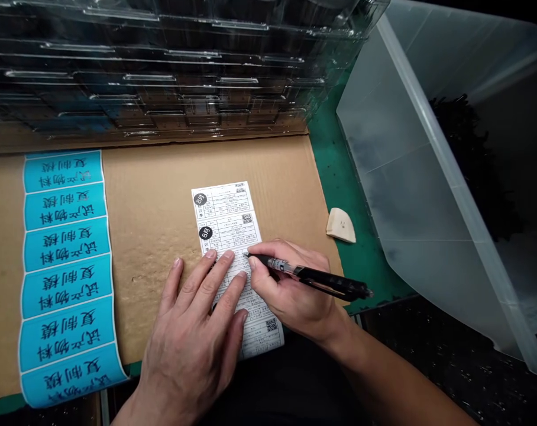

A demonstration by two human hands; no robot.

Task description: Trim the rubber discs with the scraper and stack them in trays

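A strip of white printed labels [228, 207] lies on the brown cardboard, with round black stickers [205, 233] along its left side. My left hand [195, 319] rests with fingers spread, its fingertips on the strip and the cardboard beside it. Between the thumb and fingers of my right hand [295, 290] is a black pen [330, 282], its tip at the strip just right of my left fingertips. My hands cover part of the strip. To the left lies a strip of blue labels [67, 266] with dark printed characters, its lower end curling.
Stacked clear plastic trays [175, 77] stand along the back of the cardboard [148, 236]. A translucent bin [379, 148] with dark contents is on the right. A small cream-coloured piece [340, 225] lies at the cardboard's right edge, on the green surface [370, 275].
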